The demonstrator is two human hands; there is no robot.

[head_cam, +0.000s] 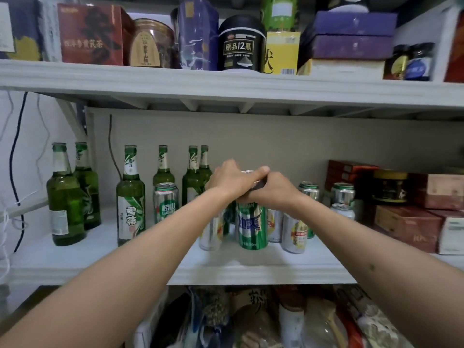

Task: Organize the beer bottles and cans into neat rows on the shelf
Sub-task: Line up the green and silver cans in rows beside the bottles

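Silver-topped can [251, 175], seemingly gripped by left hand [229, 182] and right hand [273, 190] together.

We see white shelving [226, 81], a beige back panel [276, 141], a pale wall [22, 136] with dangling cables [15, 172], perhaps dim indoor light.

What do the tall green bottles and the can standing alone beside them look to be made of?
Tall green bottles: apparently glass, glossy and translucent; light shows through the bodies, with paper-looking labels. Lone can: apparently aluminium, with a shiny silver rim and top and a printed green band.
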